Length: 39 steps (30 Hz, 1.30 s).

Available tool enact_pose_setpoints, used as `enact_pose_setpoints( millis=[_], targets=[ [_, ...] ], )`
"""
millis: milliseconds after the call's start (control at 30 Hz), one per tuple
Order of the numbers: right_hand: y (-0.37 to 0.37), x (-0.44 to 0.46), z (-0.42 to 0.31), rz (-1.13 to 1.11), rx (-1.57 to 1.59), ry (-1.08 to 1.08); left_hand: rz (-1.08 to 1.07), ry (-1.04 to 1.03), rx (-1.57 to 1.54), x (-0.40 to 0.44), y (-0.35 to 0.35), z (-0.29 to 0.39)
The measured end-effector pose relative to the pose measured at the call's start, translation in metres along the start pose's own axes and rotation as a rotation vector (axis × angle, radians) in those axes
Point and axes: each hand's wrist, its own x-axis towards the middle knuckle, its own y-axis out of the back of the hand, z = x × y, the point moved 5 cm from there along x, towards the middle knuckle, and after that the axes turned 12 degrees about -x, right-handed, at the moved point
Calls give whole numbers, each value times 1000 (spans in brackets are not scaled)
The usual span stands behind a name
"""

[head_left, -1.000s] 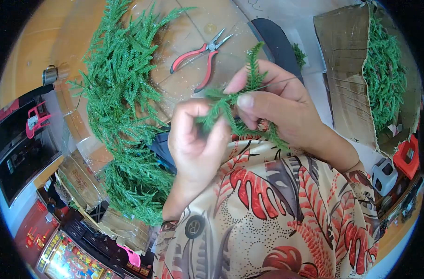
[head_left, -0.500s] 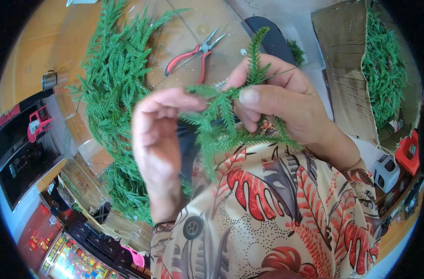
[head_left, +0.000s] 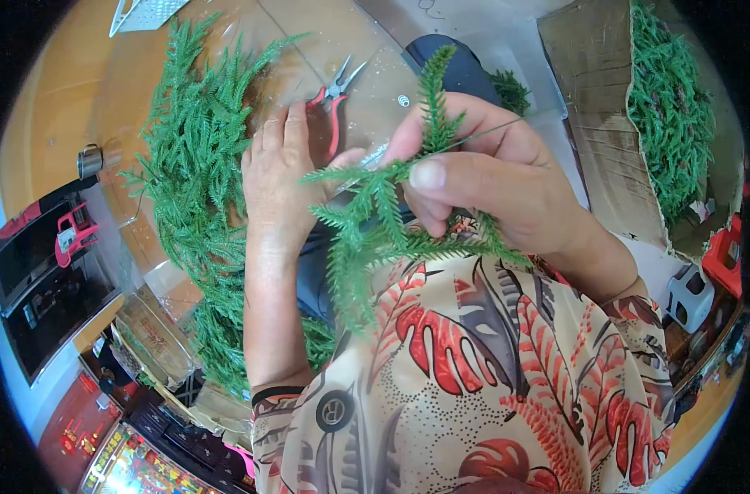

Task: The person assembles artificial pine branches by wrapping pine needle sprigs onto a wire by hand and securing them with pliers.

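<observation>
Pinched between the thumb and fingers of my right hand (head_left: 506, 169) is a green artificial pine sprig (head_left: 383, 202), its branches hanging over my lap. A thin wire runs out past that hand toward the upper right. My left hand (head_left: 280, 169) lies palm down with fingers stretched out on the table. Its fingertips reach one red handle of the needle-nose pliers (head_left: 334, 97); whether they touch it I cannot tell. The pliers' jaws are spread and point away from me. Left of that hand lies a long heap of green artificial pine branches (head_left: 198, 148).
On the right stands a cardboard box (head_left: 597, 90) filled with more pine branches (head_left: 671, 115). A small green tuft (head_left: 510, 90) lies near it. A metal cup (head_left: 89, 161) sits at the table's left, with a white basket (head_left: 147, 15) at the top.
My left hand has left the sprig and moved up and away onto the table by the pliers. My right hand keeps hold of the sprig. The view has shifted slightly.
</observation>
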Motion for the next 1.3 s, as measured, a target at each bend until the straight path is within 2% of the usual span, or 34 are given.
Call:
enact_pose_setpoints(
  millis=[67,167,267,300,333,400,467,600,800,1100,1200,1300],
  targets=[
    [-26,-5,-1,-2,-20,-1,30,36,8,-19,13,-10],
    [-28,-5,-4,-17,0,26,15,55,21,-12,14,-16],
    [-29,-8,-7,-32,32,48,120,285,-668,-20,27,-29],
    [-27,-9,-8,-28,6,17,65,410,-890,-23,39,-20],
    [-25,-9,-9,-26,-21,-13,50,378,-1071,-28,47,-17],
    [-26,-8,-15,-25,-19,-24,60,257,-1221,-37,61,-12],
    [-26,-7,-19,-83,-45,-46,-28,96,-1244,-40,79,1],
    [-21,-2,-23,-285,-136,-106,-221,-126,-1031,-38,103,4],
    [-27,1,-27,-411,-176,-168,-401,-173,-928,-30,110,8],
    [-28,7,-24,-489,-197,-236,-479,-156,-848,-26,106,16],
    [-28,9,-24,-518,-249,-183,-449,-117,-906,-27,105,10],
    [-28,13,-26,-569,-417,-2,-455,-85,-932,-28,107,7]
  ],
)
